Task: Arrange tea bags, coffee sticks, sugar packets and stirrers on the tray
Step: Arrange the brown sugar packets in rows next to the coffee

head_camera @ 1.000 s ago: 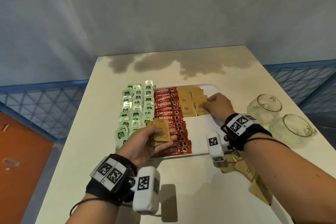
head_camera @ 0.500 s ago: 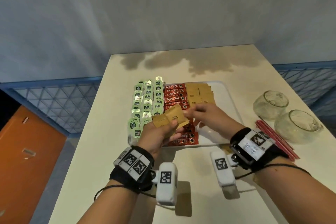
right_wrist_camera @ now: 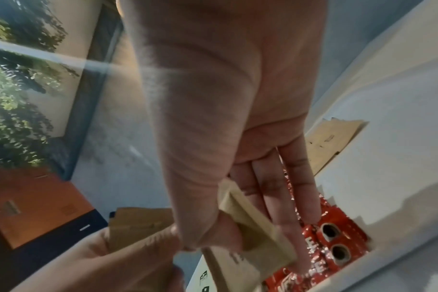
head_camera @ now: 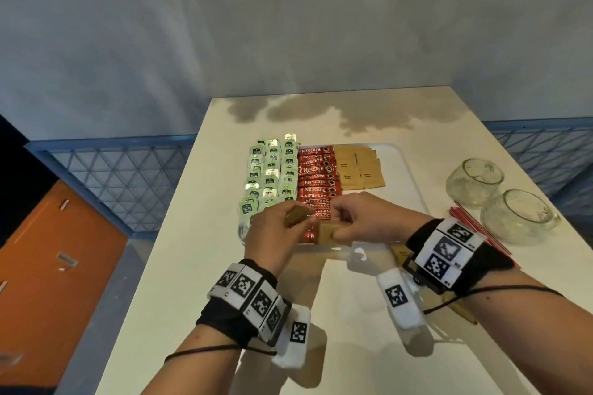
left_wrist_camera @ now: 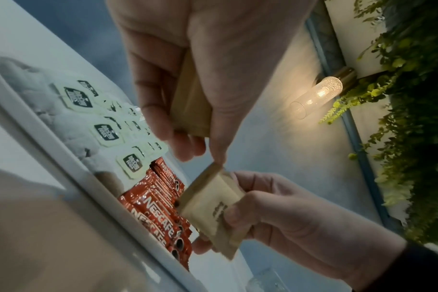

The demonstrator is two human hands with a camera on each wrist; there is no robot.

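A white tray (head_camera: 406,170) holds rows of green tea bags (head_camera: 272,176), red coffee sticks (head_camera: 317,184) and brown sugar packets (head_camera: 359,170). Over the tray's near edge my left hand (head_camera: 288,218) grips a small stack of sugar packets (left_wrist_camera: 190,102). Just right of it, my right hand (head_camera: 340,228) pinches a single sugar packet (left_wrist_camera: 210,209) between thumb and fingers, with its far corner by the left thumb. In the right wrist view that packet (right_wrist_camera: 250,223) hangs above the coffee sticks (right_wrist_camera: 333,251). Red stirrers (head_camera: 468,228) lie on the table to the right of the tray.
Two glass bowls (head_camera: 475,183) (head_camera: 519,218) stand at the right edge of the table beside the stirrers. Loose sugar packets (head_camera: 401,255) lie on the table under my right wrist. The table's left edge drops to an orange floor.
My right hand came back from the sugar row on the tray to my left hand and took one packet from its stack. Both hands moved nearer, to the tray's front edge.
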